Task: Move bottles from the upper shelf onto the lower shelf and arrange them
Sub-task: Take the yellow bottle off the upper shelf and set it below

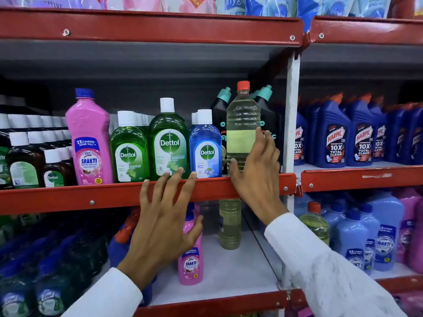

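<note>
While my right hand (256, 172) reaches up to the upper shelf (114, 197), its fingers are spread wide around the right side of a clear bottle of pale yellow liquid (242, 124) with a red cap; the thumb lies against the bottle's lower front and the fingertips touch its right flank beside the plain yellow-green label, so the hand is open against the bottle and not closed round it. That bottle stands upright at the right end of the shelf, just left of the white upright post (291, 115), with black bottles with teal caps (267, 106) behind it. My left hand (164, 216) is open and holds nothing, fingers splayed, the fingertips lying over the red front lip of the upper shelf below the large green Dettol bottle (169, 140) and the blue Dettol bottle (205, 145). Farther left on the same shelf stand a smaller green Dettol bottle (129, 149), a tall pink Shakti bottle (90, 143) with a blue cap, and rows of dark brown bottles (27, 156). On the lower shelf (229, 266), a second bottle of yellow liquid (230, 225) stands upright toward the far side, its top hidden by the shelf lip, and a small pink Shakti bottle (191, 264) stands nearer, partly behind my left hand. Both white sleeves (320, 266) enter from the near edge. Blue Harpic bottles (336, 138) fill the bay to the right.
</note>
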{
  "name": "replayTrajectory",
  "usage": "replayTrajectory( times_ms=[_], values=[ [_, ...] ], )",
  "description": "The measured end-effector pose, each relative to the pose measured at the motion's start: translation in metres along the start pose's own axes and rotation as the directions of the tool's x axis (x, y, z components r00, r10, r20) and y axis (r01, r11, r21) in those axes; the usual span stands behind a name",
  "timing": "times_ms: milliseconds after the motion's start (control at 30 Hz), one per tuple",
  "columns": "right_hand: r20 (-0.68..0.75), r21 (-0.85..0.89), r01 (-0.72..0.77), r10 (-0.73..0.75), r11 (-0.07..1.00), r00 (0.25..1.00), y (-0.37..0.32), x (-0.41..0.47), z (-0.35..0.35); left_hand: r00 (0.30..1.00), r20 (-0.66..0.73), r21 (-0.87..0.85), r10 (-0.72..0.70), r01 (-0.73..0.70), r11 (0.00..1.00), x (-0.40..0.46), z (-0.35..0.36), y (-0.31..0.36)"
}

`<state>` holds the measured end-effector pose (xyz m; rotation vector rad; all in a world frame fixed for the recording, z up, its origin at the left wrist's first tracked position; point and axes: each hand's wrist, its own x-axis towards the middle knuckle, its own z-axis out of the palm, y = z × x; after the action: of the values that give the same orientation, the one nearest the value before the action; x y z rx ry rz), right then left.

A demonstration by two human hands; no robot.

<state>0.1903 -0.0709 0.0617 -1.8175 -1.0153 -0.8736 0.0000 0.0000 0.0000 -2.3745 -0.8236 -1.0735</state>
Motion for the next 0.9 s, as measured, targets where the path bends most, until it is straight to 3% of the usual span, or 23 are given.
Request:
replayTrajectory(
  times_ms=[200,333,700,900],
  values=[
    [0.058,0.167,-0.215,0.208,0.962,0.976,-0.007,0.033,0.017,0.999,0.04,0.042,0.021,-0.022,0.999,-0.002,0.012,-0.007],
    [0.015,0.222,-0.269,0.273,0.937,0.962,-0.007,0.046,0.023,0.999,0.034,0.062,0.031,-0.033,0.998,-0.001,0.012,-0.006],
    [-0.197,0.393,-0.103,0.193,0.914,0.961,0.003,0.056,0.018,0.999,0.003,0.044,0.038,-0.038,0.998,0.0,0.02,-0.007],
    [-0.364,0.461,0.038,0.15,0.886,0.919,0.0,0.052,-0.011,1.0,-0.021,0.02,0.022,-0.021,1.0,0.002,0.027,-0.005]
  ],
)
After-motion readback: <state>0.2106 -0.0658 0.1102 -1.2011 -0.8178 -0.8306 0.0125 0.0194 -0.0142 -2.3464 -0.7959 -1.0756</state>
